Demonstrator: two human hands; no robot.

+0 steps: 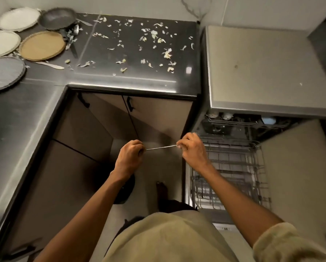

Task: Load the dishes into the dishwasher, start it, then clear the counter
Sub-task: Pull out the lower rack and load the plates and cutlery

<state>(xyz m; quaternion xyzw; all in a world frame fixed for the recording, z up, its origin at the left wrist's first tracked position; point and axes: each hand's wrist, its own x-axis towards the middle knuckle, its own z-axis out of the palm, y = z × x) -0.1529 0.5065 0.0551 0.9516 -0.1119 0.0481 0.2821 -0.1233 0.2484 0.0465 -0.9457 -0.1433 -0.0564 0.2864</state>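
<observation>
A thin metal utensil [161, 147] spans between my two hands in front of the lower cabinets. My left hand [130, 156] grips one end in a fist. My right hand [193, 148] pinches the other end, just left of the open dishwasher [252, 72]. Its lower wire rack [232, 173] is pulled out over the lowered door. On the dark counter [105, 80] at the far left lie a white plate [18, 18], another white plate [2, 43], a tan plate [42, 45], a grey plate [4, 73], a dark bowl [57, 17] and a spoon [49, 64].
Food scraps [154, 40] lie scattered across the counter's back section. The L-shaped counter runs down the left side. Cabinet doors with black handles [130, 104] stand below it. The upper rack [234, 121] holds some items. My foot [162, 191] is on the floor.
</observation>
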